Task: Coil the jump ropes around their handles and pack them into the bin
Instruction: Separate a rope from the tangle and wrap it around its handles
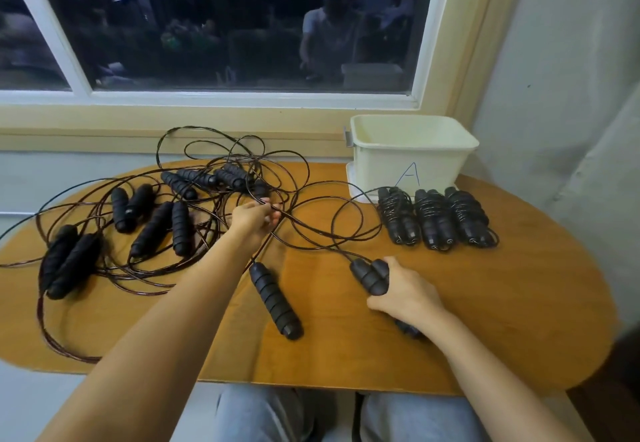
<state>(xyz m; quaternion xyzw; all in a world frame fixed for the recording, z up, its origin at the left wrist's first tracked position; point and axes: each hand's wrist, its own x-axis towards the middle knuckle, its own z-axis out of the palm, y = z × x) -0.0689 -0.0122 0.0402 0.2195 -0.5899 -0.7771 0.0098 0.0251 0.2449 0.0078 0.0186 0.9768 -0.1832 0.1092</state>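
The rounded wooden worktop (512,310) had its bare room on the near right, from the right hand out to the curved right edge. The left half was crowded with a tangle of loose jump ropes (156,223), whose loops spilled over the left edge and rose against the wall under the window sill (207,119) at the far side.

The white bin (412,164), marked with an "A", stood at the far right against the sill. Three coiled ropes (436,220) lay side by side just in front of it.

The left hand (254,216) reached to the middle of the worktop, its fingers (273,207) curled and pinching thin cord (304,225) at the right fringe of the tangle. The right hand (403,291) lay near the front edge, fingers wrapped round a pair of handles (370,275) whose tips stuck out toward the far left. One loose handle (275,301) lay flat between the two forearms, touching neither hand.
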